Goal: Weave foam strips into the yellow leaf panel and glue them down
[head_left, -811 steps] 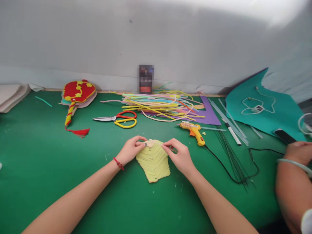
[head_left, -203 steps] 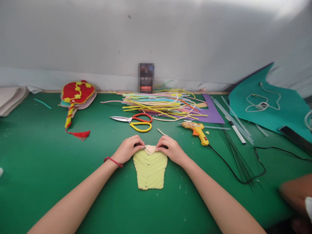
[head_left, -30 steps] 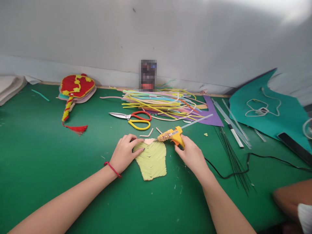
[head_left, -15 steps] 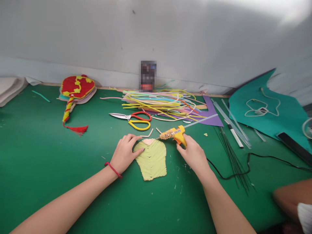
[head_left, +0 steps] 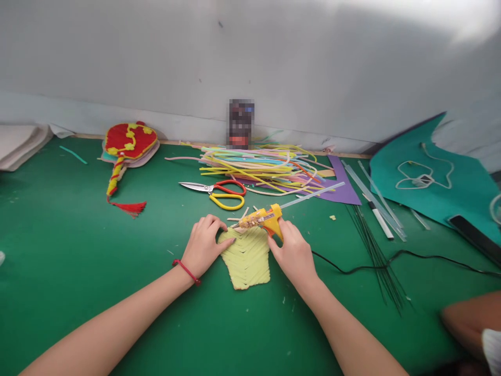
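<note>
My right hand [head_left: 293,245] grips a yellow hot glue gun [head_left: 263,218], fingers closed around its handle. A clear glue stick [head_left: 313,195] juts from its back. The nozzle points left, over the top edge of a pale yellow-green craft piece [head_left: 246,261] covered in slanting strips. My left hand [head_left: 204,244] holds that piece by its upper left edge, thumb on top and fingers curled at the side. Whether the nozzle touches the piece I cannot tell. Short pale cut strips [head_left: 245,212] lie just beyond it.
Scissors [head_left: 219,193] and a pile of coloured fuzzy stems [head_left: 258,164] lie behind. A red fan [head_left: 131,140] with a tassel is at left. Glue sticks [head_left: 371,198], a marker [head_left: 380,219], thin wires [head_left: 376,256] and a black cord [head_left: 344,271] lie right, near another person's limb [head_left: 465,318].
My right hand has brought the glue gun left, so its nozzle is now over the top of the pale green piece near my left fingers. My left hand keeps its hold.
</note>
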`<state>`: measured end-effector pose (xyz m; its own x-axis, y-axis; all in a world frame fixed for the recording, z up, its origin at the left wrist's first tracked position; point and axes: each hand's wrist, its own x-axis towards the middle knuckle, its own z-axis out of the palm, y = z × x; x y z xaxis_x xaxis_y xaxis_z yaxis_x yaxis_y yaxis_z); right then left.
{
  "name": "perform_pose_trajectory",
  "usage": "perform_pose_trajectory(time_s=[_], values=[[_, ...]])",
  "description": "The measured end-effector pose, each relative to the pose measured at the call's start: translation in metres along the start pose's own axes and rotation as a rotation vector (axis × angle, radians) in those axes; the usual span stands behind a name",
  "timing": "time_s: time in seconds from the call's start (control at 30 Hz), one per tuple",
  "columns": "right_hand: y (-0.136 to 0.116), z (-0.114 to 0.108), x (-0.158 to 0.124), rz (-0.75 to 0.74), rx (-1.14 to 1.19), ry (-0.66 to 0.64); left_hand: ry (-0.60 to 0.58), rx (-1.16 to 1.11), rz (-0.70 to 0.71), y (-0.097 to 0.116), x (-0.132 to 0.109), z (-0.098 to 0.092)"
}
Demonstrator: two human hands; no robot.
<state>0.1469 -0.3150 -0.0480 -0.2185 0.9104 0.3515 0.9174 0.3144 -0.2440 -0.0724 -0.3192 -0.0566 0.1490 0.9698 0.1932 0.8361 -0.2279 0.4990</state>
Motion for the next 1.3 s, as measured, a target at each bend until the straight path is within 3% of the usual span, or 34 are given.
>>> perform_pose_trajectory(time_s=[1.3], values=[[0.0019,-0.0055,-0.0010,-0.031,-0.045,-0.062,-0.005,-0.002,0.003,0.0004,0.0004,-0.0013]])
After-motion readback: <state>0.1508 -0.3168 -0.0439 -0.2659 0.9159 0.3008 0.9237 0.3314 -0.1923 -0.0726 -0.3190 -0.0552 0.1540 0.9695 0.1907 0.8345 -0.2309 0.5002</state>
